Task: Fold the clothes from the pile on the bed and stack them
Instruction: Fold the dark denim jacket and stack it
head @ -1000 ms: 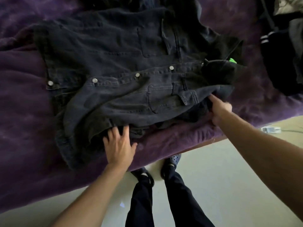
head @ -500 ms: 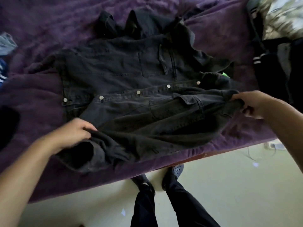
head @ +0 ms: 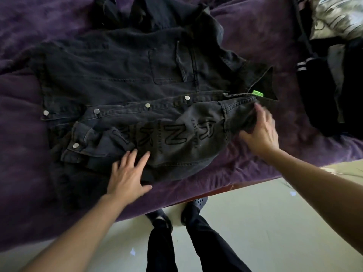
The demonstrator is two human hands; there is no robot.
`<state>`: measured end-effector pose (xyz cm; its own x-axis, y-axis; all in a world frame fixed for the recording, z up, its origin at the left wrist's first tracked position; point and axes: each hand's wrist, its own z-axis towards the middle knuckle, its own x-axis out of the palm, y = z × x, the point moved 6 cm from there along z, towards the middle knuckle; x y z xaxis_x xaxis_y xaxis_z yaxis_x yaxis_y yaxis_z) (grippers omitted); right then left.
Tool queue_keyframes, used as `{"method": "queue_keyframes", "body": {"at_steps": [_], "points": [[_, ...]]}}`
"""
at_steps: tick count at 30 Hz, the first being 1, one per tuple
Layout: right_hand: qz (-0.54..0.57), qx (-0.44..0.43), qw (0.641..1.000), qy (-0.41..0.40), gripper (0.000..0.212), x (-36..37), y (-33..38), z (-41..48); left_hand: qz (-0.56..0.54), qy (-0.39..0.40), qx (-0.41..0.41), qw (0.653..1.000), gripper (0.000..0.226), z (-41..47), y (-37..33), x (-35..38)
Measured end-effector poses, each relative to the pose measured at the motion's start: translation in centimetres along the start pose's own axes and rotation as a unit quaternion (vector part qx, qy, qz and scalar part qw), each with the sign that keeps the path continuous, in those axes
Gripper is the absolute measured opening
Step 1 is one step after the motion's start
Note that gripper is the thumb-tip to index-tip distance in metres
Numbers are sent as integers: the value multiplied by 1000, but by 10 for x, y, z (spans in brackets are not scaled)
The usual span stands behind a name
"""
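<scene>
A black denim jacket with metal snap buttons lies spread on the purple bedspread, collar to the right with a green tag. Its near side is folded over, showing embroidered letters on the back panel and a cuffed sleeve at the left. My left hand lies flat with spread fingers on the near edge of the folded part. My right hand is blurred, fingers extended, touching the folded shoulder near the collar.
A pile of dark and light clothes sits at the bed's right end. The bed edge runs diagonally in front of me, with pale floor and my legs and shoes below.
Both hands lifted the jacket's near side and sleeve and folded them over the front. They have let go and now lie flat on the fold.
</scene>
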<state>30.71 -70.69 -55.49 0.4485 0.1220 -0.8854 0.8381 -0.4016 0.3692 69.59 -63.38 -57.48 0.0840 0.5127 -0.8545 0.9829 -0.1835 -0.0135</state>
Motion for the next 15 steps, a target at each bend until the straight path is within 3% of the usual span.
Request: {"method": "queue_keyframes", "body": {"at_steps": [2, 3, 5, 6, 8, 10, 12, 14, 15], "points": [[119, 108, 986, -47, 99, -3, -7, 20, 17, 0, -25, 1000, 97, 6, -4, 13], [211, 154, 964, -50, 92, -2, -8, 31, 18, -8, -40, 999, 91, 10, -4, 13], [367, 186, 911, -1, 52, 4, -1, 54, 14, -28, -49, 998, 74, 15, -8, 7], [374, 169, 912, 18, 29, 2, 3, 59, 1, -45, -40, 998, 61, 16, -13, 3], [247, 79, 966, 7, 12, -17, -2, 61, -45, -94, -13, 994, 32, 14, -20, -6], [46, 18, 999, -23, 21, -39, -31, 47, -88, -132, 3, 987, 20, 9, -19, -14], [-78, 26, 996, 16, 25, -42, -70, 21, -118, -137, 12, 983, 17, 1, -17, -16], [-101, 28, 994, 26, 24, -32, -87, 0, -141, -129, 17, 982, 14, -7, -14, -13], [-92, 18, 995, -11, 22, -30, -83, -5, -150, -122, 16, 981, 13, -10, -14, -12]]}}
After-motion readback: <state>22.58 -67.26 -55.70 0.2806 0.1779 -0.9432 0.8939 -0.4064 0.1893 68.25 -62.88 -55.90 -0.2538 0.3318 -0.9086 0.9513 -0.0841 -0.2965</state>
